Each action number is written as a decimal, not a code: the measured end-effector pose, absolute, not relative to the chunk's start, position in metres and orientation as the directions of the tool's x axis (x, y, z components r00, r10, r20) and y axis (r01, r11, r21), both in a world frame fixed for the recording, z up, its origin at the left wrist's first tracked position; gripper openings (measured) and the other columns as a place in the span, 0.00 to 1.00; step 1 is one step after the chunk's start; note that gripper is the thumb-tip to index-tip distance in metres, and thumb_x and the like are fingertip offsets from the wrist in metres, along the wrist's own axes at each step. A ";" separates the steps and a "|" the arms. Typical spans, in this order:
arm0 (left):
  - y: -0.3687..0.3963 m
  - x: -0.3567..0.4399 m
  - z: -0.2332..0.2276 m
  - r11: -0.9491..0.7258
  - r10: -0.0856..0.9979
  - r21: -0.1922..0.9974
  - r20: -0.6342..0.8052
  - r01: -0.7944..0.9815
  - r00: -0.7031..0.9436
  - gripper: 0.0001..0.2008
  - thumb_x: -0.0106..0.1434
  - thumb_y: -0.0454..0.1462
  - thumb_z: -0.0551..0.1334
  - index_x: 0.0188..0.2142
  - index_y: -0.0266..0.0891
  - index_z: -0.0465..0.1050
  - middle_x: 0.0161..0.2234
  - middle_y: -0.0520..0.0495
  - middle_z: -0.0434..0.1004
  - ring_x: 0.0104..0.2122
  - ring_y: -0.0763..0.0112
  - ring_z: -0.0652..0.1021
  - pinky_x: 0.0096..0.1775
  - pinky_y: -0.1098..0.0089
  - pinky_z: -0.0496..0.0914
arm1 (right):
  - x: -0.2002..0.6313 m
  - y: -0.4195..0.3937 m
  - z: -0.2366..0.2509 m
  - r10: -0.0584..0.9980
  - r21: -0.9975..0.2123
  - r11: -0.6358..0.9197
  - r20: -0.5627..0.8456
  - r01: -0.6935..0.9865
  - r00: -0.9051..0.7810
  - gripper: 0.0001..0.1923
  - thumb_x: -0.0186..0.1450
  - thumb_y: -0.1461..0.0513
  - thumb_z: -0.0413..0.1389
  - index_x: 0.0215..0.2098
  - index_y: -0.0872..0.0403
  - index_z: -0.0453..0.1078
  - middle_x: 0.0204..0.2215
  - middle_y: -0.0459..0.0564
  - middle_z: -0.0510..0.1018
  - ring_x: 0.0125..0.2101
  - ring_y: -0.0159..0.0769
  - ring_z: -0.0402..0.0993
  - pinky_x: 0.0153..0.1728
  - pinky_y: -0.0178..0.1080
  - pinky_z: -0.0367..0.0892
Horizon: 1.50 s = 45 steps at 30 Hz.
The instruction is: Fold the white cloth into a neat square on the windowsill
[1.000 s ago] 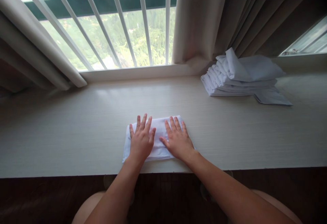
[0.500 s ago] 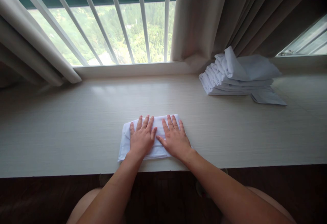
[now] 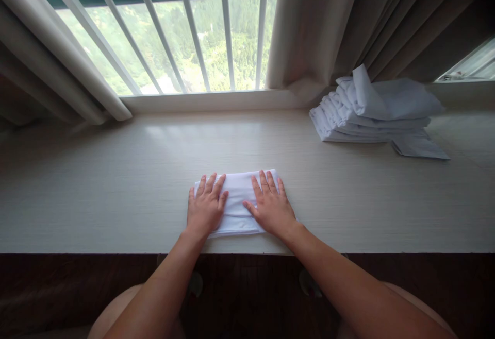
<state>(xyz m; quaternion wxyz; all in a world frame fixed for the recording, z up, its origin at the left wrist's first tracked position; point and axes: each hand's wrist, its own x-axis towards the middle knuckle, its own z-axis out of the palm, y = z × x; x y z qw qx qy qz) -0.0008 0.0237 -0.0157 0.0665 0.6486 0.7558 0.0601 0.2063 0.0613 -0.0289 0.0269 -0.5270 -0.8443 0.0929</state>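
Pressing flat with open palms, left hand (image 3: 204, 209) and right hand (image 3: 271, 207) side by side, fingers spread and grip closed on nothing, to keep layers of the folded white cloth (image 3: 237, 202) smooth, compact, rectangular, at the surface (image 3: 116, 184) near edge.

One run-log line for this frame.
left hand flat on folded white cloth | right hand flat on same cloth | cloth near ledge front edge | folded stack far right

A white folded cloth (image 3: 236, 202) lies flat near the ledge's front edge.
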 end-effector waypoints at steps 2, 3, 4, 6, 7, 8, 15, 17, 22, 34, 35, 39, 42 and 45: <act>0.020 -0.009 -0.016 0.170 0.985 0.183 -0.040 0.968 -0.166 0.29 0.76 0.51 0.43 0.74 0.57 0.51 0.76 0.53 0.50 0.76 0.56 0.51 0.72 0.42 0.51 | 0.206 0.061 -0.028 0.896 -0.182 0.425 -0.056 0.886 -0.441 0.45 0.74 0.39 0.42 0.78 0.56 0.42 0.77 0.61 0.35 0.77 0.54 0.30 0.75 0.62 0.34; 0.018 -0.013 -0.016 0.182 0.983 0.186 -0.047 0.966 -0.177 0.30 0.76 0.51 0.43 0.75 0.57 0.51 0.76 0.53 0.49 0.76 0.56 0.51 0.72 0.42 0.51 | 0.206 0.061 -0.028 0.896 -0.181 0.425 -0.058 0.887 -0.441 0.45 0.74 0.39 0.42 0.78 0.56 0.41 0.77 0.61 0.35 0.77 0.54 0.30 0.75 0.62 0.34; 0.016 -0.017 -0.017 0.196 0.980 0.187 -0.055 0.963 -0.189 0.30 0.76 0.52 0.42 0.75 0.58 0.50 0.76 0.53 0.48 0.76 0.56 0.51 0.72 0.41 0.50 | 0.205 0.061 -0.028 0.896 -0.180 0.425 -0.059 0.887 -0.441 0.45 0.74 0.39 0.42 0.78 0.56 0.41 0.77 0.61 0.35 0.77 0.54 0.30 0.75 0.62 0.34; 0.012 -0.023 -0.018 0.222 0.975 0.189 -0.071 0.957 -0.212 0.30 0.76 0.53 0.42 0.75 0.59 0.49 0.76 0.53 0.46 0.76 0.56 0.50 0.72 0.40 0.49 | 0.205 0.061 -0.029 0.896 -0.178 0.426 -0.057 0.887 -0.441 0.45 0.74 0.40 0.42 0.78 0.57 0.41 0.77 0.61 0.35 0.77 0.54 0.30 0.75 0.62 0.33; 0.010 -0.026 -0.018 0.230 0.973 0.193 -0.078 0.954 -0.219 0.30 0.76 0.54 0.42 0.75 0.59 0.49 0.76 0.53 0.46 0.76 0.56 0.51 0.72 0.39 0.48 | 0.205 0.061 -0.029 0.896 -0.176 0.426 -0.056 0.887 -0.441 0.45 0.74 0.40 0.42 0.78 0.57 0.41 0.77 0.61 0.35 0.77 0.54 0.30 0.75 0.62 0.33; 0.009 -0.029 -0.018 0.236 0.971 0.198 -0.085 0.951 -0.223 0.31 0.76 0.54 0.41 0.75 0.59 0.49 0.77 0.52 0.45 0.76 0.57 0.51 0.72 0.38 0.47 | 0.205 0.061 -0.030 0.896 -0.174 0.427 -0.054 0.887 -0.441 0.45 0.74 0.40 0.42 0.78 0.57 0.41 0.77 0.61 0.35 0.77 0.54 0.30 0.75 0.62 0.33; 0.003 -0.045 -0.019 0.304 0.950 0.203 -0.138 0.931 -0.280 0.34 0.74 0.57 0.38 0.76 0.56 0.45 0.76 0.50 0.46 0.77 0.54 0.45 0.70 0.30 0.39 | 0.206 0.061 -0.034 0.897 -0.155 0.427 -0.050 0.891 -0.438 0.44 0.75 0.40 0.41 0.78 0.56 0.41 0.77 0.60 0.35 0.77 0.54 0.30 0.75 0.63 0.33; 0.001 -0.052 -0.020 0.334 0.939 0.192 -0.155 0.923 -0.307 0.35 0.74 0.58 0.36 0.76 0.54 0.44 0.76 0.49 0.46 0.77 0.52 0.44 0.69 0.28 0.37 | 0.206 0.061 -0.034 0.896 -0.150 0.430 -0.045 0.890 -0.441 0.44 0.75 0.40 0.42 0.78 0.56 0.41 0.77 0.60 0.35 0.77 0.55 0.30 0.75 0.63 0.34; -0.005 -0.065 -0.015 0.413 0.910 0.218 -0.061 0.884 -0.410 0.39 0.74 0.57 0.35 0.77 0.44 0.37 0.77 0.44 0.41 0.77 0.56 0.44 0.71 0.31 0.39 | 0.206 0.061 -0.032 0.895 -0.158 0.435 -0.030 0.886 -0.445 0.44 0.75 0.41 0.43 0.78 0.58 0.42 0.77 0.61 0.36 0.77 0.55 0.31 0.74 0.63 0.35; 0.009 -0.034 0.021 0.273 0.901 0.451 0.189 0.850 -0.390 0.30 0.76 0.51 0.45 0.72 0.44 0.59 0.75 0.42 0.51 0.76 0.55 0.50 0.72 0.35 0.46 | 0.189 0.068 -0.025 0.900 -0.206 0.406 -0.082 0.890 -0.429 0.45 0.74 0.41 0.44 0.78 0.58 0.42 0.76 0.63 0.35 0.77 0.56 0.30 0.74 0.64 0.33; 0.012 -0.026 0.021 0.250 0.917 0.442 0.177 0.862 -0.357 0.30 0.76 0.51 0.45 0.71 0.44 0.60 0.75 0.43 0.50 0.76 0.55 0.49 0.72 0.35 0.45 | 0.189 0.068 -0.025 0.900 -0.208 0.406 -0.079 0.890 -0.429 0.45 0.74 0.41 0.44 0.78 0.58 0.42 0.76 0.63 0.35 0.77 0.56 0.30 0.74 0.64 0.33; 0.026 0.002 0.017 0.202 0.961 0.408 0.093 0.890 -0.260 0.30 0.76 0.51 0.46 0.72 0.45 0.59 0.76 0.44 0.49 0.76 0.56 0.47 0.71 0.33 0.42 | 0.187 0.068 -0.024 0.900 -0.212 0.407 -0.073 0.888 -0.430 0.45 0.74 0.41 0.45 0.78 0.58 0.42 0.76 0.63 0.35 0.77 0.56 0.30 0.74 0.64 0.33; 0.037 0.018 0.015 0.223 0.967 0.402 0.026 0.888 -0.254 0.29 0.76 0.50 0.46 0.72 0.45 0.58 0.76 0.44 0.48 0.76 0.55 0.48 0.70 0.31 0.43 | 0.187 0.068 -0.023 0.901 -0.211 0.407 -0.070 0.889 -0.429 0.45 0.74 0.41 0.45 0.78 0.59 0.43 0.76 0.64 0.36 0.77 0.56 0.31 0.74 0.64 0.33; 0.048 0.030 0.008 0.220 0.970 0.372 0.015 0.902 -0.242 0.29 0.76 0.48 0.46 0.72 0.46 0.58 0.75 0.46 0.49 0.76 0.56 0.48 0.71 0.32 0.43 | 0.186 0.068 -0.023 0.900 -0.216 0.408 -0.067 0.887 -0.430 0.45 0.74 0.41 0.46 0.78 0.59 0.43 0.76 0.64 0.37 0.77 0.57 0.31 0.74 0.63 0.33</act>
